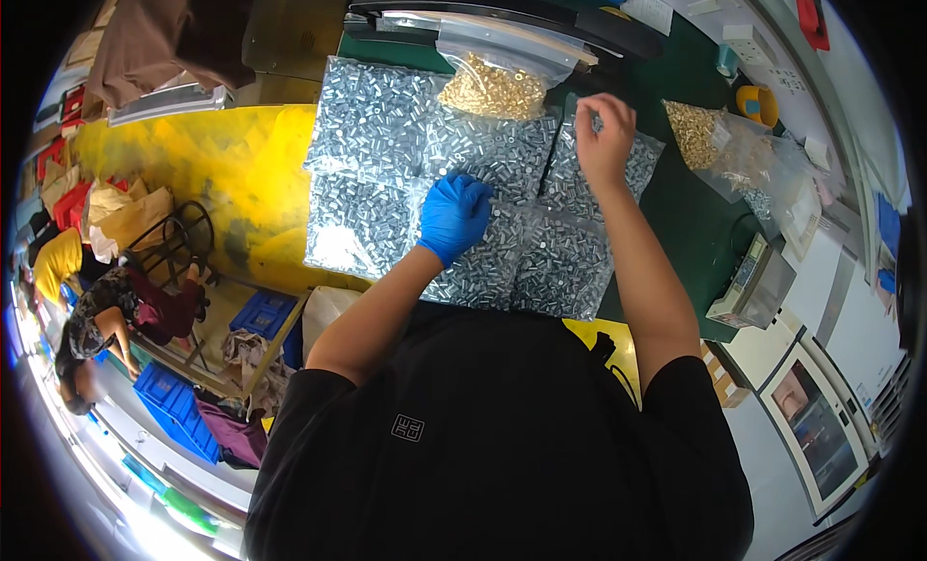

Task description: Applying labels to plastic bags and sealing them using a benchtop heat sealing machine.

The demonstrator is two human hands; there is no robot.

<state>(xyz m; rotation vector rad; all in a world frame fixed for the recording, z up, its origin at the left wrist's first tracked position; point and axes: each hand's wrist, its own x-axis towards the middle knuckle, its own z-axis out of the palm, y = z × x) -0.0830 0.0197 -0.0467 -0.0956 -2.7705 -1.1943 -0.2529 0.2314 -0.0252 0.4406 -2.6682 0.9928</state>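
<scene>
My left hand, in a blue glove, presses flat on a clear bag of small silver metal parts lying on the green table. My bare right hand hovers over another bag of silver parts, fingers pinched together near the bag's top edge; whether it grips anything I cannot tell. Several more bags of silver parts lie side by side to the left. A clear bag of brass-coloured parts rests beyond them.
A second bag of brass parts lies at the right, with a small scale nearer the table edge. A black bag sealer stands at the back. Yellow floor and blue crates are to the left, where another person sits.
</scene>
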